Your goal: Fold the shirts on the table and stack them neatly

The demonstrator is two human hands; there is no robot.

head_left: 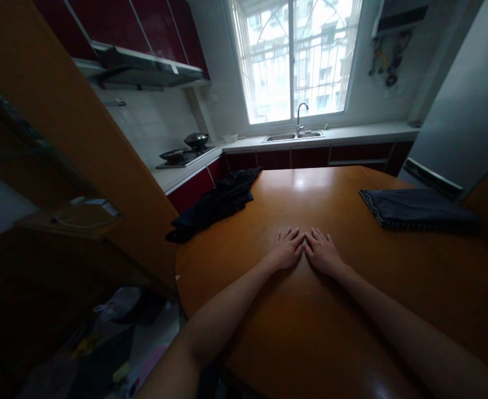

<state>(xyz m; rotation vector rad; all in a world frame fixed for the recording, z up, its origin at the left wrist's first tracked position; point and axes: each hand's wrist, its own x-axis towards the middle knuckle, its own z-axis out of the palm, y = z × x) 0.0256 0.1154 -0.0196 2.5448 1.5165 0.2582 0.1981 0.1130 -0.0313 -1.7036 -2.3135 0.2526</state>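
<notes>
Both of my hands lie flat on the brown wooden table [277,318], close together near its middle. My left hand [286,247] is open, palm down, holding nothing. Beside it rests my right hand [322,252], likewise open and palm down, with the two hands meeting around the thumbs and index fingers. To the left, a crumpled dark garment [221,202] hangs partly over the table's edge. A folded dark cloth [418,208], which looks like denim, lies on the right side of the table.
Beyond the table runs a white counter [360,132] with a sink [283,137] and a tap [299,117] under the window. Pans [196,140] stand on the stove at left. A wooden cabinet [136,233] borders the left, a large grey panel [456,111] the right.
</notes>
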